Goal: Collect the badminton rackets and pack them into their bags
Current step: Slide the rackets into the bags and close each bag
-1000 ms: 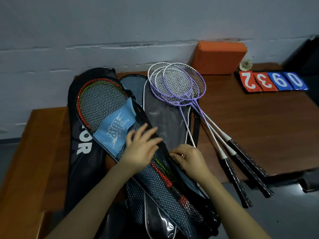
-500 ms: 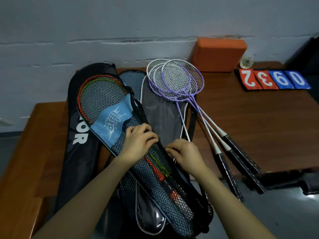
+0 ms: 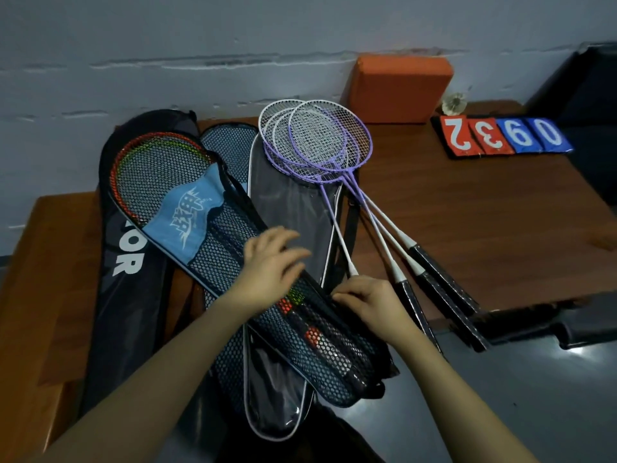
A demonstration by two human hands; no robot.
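A black mesh racket bag with a blue patch lies diagonally on the table, with red and green rackets inside it. My left hand rests on the bag's middle with its fingers spread. My right hand pinches the bag's right edge, apparently at the zipper. Three purple-and-white rackets lie loose to the right, their black handles reaching past the table edge. A grey clear-fronted bag and a second mesh bag lie underneath. A black bag with white letters lies at the left.
An orange block leans on the wall at the back. A shuttlecock and a flip scoreboard with red and blue number cards sit at the back right of the brown table. A wooden bench adjoins at the left.
My left hand's fingers went from curled on the mesh bag to spread flat. My right hand stayed at the bag's right edge, shifting slightly down it.
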